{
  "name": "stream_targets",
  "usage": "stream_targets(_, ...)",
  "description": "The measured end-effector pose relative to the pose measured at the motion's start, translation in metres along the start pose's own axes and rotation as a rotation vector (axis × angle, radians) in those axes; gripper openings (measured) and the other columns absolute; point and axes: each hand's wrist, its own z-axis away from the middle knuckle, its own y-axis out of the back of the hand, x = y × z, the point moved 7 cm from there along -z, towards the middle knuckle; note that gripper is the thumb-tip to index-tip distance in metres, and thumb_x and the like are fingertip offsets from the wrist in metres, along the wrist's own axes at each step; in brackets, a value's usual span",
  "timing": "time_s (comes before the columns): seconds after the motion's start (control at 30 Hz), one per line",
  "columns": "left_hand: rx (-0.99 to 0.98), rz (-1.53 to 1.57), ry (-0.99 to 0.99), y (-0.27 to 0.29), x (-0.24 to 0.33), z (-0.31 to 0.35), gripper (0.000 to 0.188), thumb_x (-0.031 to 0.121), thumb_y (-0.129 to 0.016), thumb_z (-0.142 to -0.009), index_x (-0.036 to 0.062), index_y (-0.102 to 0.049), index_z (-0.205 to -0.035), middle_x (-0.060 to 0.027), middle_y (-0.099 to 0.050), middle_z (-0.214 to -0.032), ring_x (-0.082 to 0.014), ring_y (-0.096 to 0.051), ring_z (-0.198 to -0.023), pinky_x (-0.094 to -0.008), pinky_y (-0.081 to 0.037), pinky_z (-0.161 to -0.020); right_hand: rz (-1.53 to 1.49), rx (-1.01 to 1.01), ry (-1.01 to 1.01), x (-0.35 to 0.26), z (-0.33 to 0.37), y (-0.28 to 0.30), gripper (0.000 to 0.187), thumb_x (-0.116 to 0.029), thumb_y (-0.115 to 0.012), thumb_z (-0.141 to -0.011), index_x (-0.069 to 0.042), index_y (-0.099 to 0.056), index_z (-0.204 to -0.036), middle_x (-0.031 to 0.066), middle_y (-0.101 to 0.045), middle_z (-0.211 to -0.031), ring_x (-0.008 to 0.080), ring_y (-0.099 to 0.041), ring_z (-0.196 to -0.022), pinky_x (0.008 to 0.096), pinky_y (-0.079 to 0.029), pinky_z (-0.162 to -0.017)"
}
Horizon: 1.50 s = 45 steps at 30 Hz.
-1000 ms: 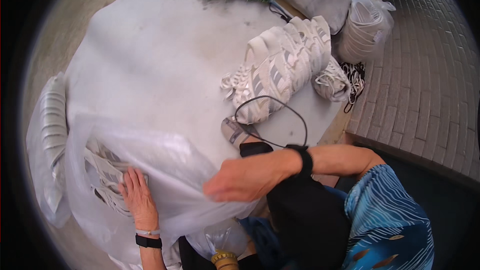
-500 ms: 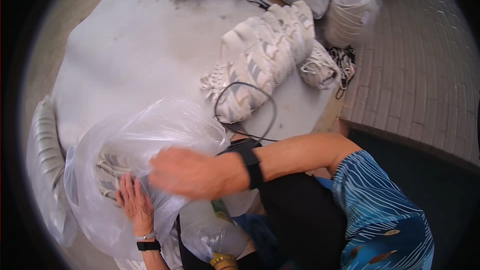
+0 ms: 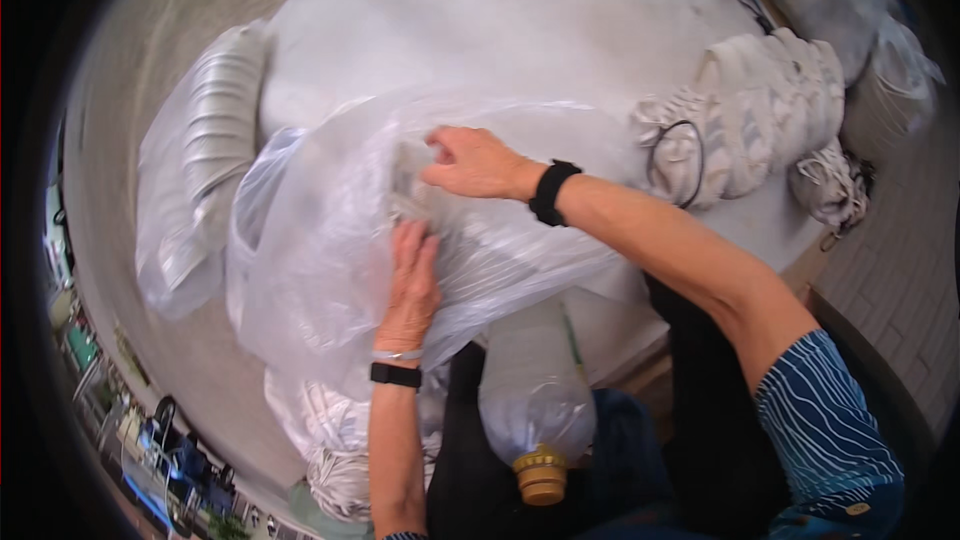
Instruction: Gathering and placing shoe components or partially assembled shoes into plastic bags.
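A large clear plastic bag (image 3: 310, 230) lies across the near part of a pale sheet. Through its film shows a blurred, off-white bundle (image 3: 406, 180). My left hand (image 3: 411, 280) rests flat on the bag beside that bundle, fingers stretched out. Just above it, my right hand (image 3: 475, 162) reaches in from the right with its fingers bent down onto the film, seemingly pinching it; the fingertips are partly hidden and blurred. Between my legs lies a clear plastic bottle (image 3: 535, 390) with a yellow cap (image 3: 540, 473), pointing toward me.
A long ribbed roll in clear plastic (image 3: 215, 130) lies at the left. At the right are a thick whitish woven roll (image 3: 770, 110), a black cord loop (image 3: 677, 162) and a smaller bundle (image 3: 825, 182). White cords (image 3: 345, 480) lie near my left forearm. Pale sheet (image 3: 480, 20) lies beyond.
The view has swung left, so things appear farther right. My right hand, blurred above the bag before, is now down on it. The bag's film now covers the bundle more.
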Motion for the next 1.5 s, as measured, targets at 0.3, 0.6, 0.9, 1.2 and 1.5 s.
stream_targets(0.3,0.3,0.254,0.361,0.07,-0.014,0.013,0.029,-0.003,-0.056,-0.085,-0.0001,-0.054,-0.114,-0.0152,-0.054,-0.123,-0.0296,-0.052,-0.115,-0.0385,-0.04,-0.098,-0.439,-0.139,-0.093,0.008,-0.025,-0.058,0.06,-0.031,-0.073,-0.072,0.001,-0.055,-0.119,0.0126,-0.061,-0.11,0.0208,-0.056,-0.103,0.0315,-0.044,-0.089)
stream_targets(0.6,0.934,1.08,0.614,0.198,-0.078,0.037,0.052,0.011,-0.052,-0.091,0.0006,-0.028,-0.136,-0.013,-0.051,-0.125,-0.024,-0.051,-0.112,-0.0399,-0.039,-0.1,-0.421,-0.335,-0.113,0.022,-0.005,-0.076,0.052,-0.042,-0.07,-0.078,-0.014,-0.059,-0.121,0.0067,-0.058,-0.119,0.0219,-0.052,-0.108,0.0405,-0.045,-0.088)
stream_targets(0.9,0.926,0.472,0.561,0.214,-0.051,0.034,0.064,0.017,-0.057,-0.087,-0.0063,-0.025,-0.137,-0.017,-0.041,-0.133,-0.025,-0.037,-0.125,-0.0383,-0.021,-0.108,-0.747,-0.484,-0.1,-0.061,-0.01,-0.105,0.06,-0.043,-0.072,-0.075,-0.003,-0.06,-0.118,0.0133,-0.059,-0.117,0.0203,-0.051,-0.112,0.0307,-0.037,-0.098)
stream_targets(1.2,0.867,0.412,0.613,0.222,-0.066,0.048,0.067,0.01,-0.056,-0.084,-0.0078,-0.022,-0.139,-0.0255,-0.029,-0.142,-0.0303,-0.027,-0.135,-0.0395,-0.015,-0.111,-0.368,-0.359,0.057,-0.079,-0.044,-0.114,0.037,-0.03,-0.07,-0.079,-0.009,-0.064,-0.109,0.0088,-0.063,-0.107,0.0188,-0.055,-0.099,0.0317,-0.043,-0.089)
stream_targets(1.5,1.03,0.018,0.071,0.287,-0.016,0.053,0.046,0.007,-0.044,-0.082,-0.0136,-0.042,-0.123,-0.0217,-0.031,-0.141,-0.0297,-0.026,-0.136,-0.0398,-0.014,-0.113,-0.374,-0.389,0.357,-0.091,-0.047,-0.157,0.033,-0.03,-0.067,-0.082,-0.01,-0.065,-0.108,0.0091,-0.063,-0.107,0.0203,-0.056,-0.099,0.0327,-0.044,-0.089)
